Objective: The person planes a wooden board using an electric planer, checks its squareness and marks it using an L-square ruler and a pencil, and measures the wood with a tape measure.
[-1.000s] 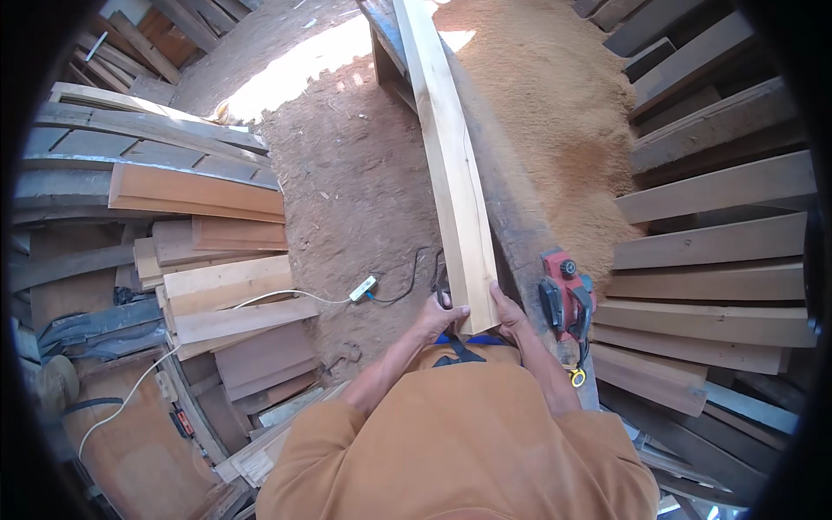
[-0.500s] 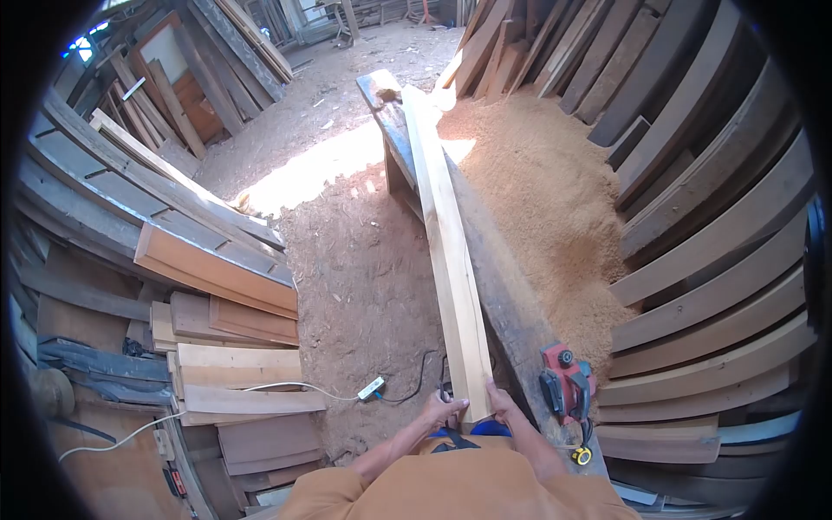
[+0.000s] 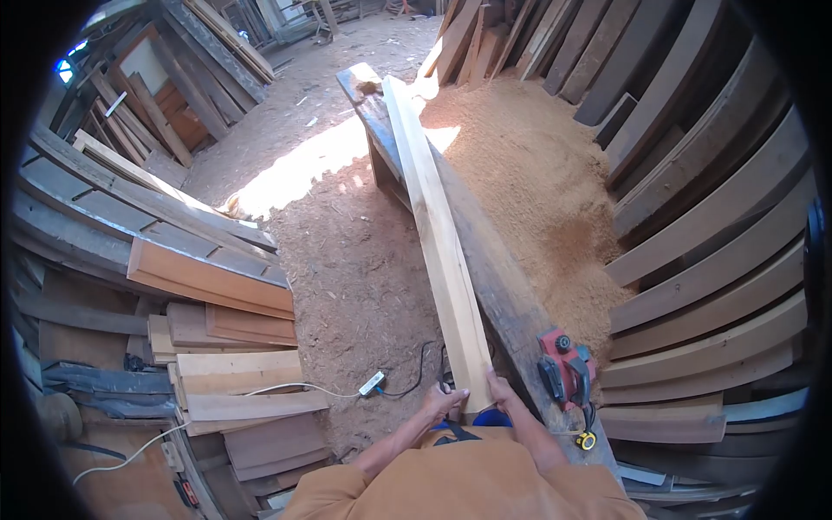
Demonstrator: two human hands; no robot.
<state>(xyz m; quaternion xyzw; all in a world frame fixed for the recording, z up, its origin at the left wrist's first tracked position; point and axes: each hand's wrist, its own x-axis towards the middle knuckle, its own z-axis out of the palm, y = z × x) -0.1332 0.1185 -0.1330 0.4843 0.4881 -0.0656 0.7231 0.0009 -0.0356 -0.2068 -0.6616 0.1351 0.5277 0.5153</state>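
Observation:
A long pale wooden beam (image 3: 444, 251) stretches away from my body, its far part lying on a narrow wooden bench (image 3: 507, 299). My left hand (image 3: 444, 402) grips the near end of the beam on its left side, with the thumb along the edge. On the opposite side, my right hand (image 3: 501, 390) is closed on the same end, thumb toward the top face. A red electric planer (image 3: 568, 371) rests on the bench to the right of my right hand. The undersides of both hands are hidden.
Sawdust (image 3: 529, 191) is heaped right of the bench. A white extension socket (image 3: 372, 383) with cables lies on the ground at left. Stacked boards (image 3: 251, 373) line the left, and leaning planks (image 3: 711, 338) line the right. A yellow-black round object (image 3: 586, 440) sits near the planer.
The view has turned slightly, so the bench's far end and background appear further left. Both hands keep their hold on the beam's near end; the planer stays on the bench.

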